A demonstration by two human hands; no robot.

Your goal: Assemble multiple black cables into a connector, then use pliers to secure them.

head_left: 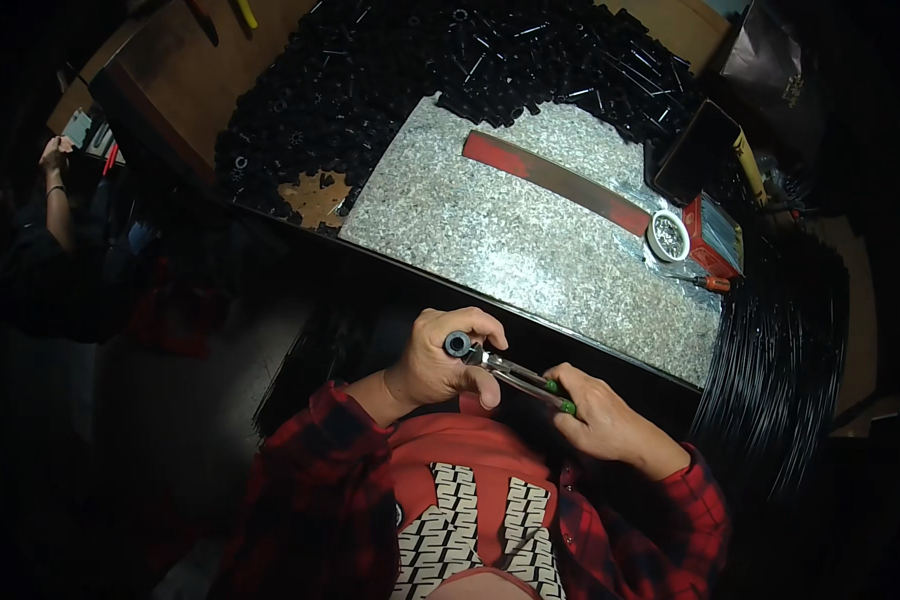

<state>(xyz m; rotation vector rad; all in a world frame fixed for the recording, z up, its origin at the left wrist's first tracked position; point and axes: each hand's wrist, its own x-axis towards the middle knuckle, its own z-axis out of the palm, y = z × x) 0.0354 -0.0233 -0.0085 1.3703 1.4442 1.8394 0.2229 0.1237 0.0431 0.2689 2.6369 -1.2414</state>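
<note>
My left hand [420, 360] is closed around a small black hollow cylindrical part [458, 344], with its round open end facing up. In my right hand [607, 418] are pliers [518, 375] with shiny metal arms and green handle ends. The jaws of the pliers meet the black part by the left thumb and fingers; how they grip it is hard to make out. Both hands are in front of my body, just off the near edge of a speckled grey work surface [440, 220].
A heap of small black parts [470, 50] covers the far side. On the surface lie a worn red strip [560, 185], a white cup [667, 238], a red box [708, 245] and an orange-handled screwdriver [712, 284]. Long black strands [780, 370] hang at right. Another person's hand [56, 153] shows far left.
</note>
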